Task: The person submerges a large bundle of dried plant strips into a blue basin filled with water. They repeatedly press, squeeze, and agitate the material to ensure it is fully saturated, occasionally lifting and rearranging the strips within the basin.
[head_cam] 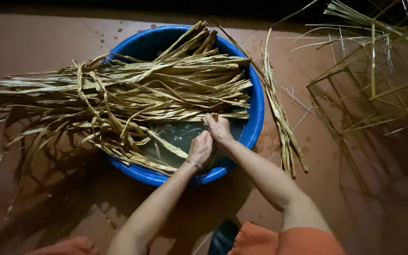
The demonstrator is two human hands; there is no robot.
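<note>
- I have both hands over the near right part of the blue basin (256,113); my left hand (200,148), with a thin bracelet (194,164) at the wrist, is curled shut on a dried leaf strip (166,144), and my right hand (218,128) is pinched on the end of the same bundle.
- The bundle of dried leaf strips (133,92) lies across the basin, its loose ends trailing off the left rim onto the floor (38,47).
- I judge a hard pull could snap a strip: they look flat, papery, brittle and tangled.
- The overhanging mass could slide out leftward, since little weight sits inside.
- Water (180,134) in the basin could slop onto the smooth reddish tiles.
- A separate bunch of strips (282,127) lies on the floor to the right, near a thin stick frame (355,80).
</note>
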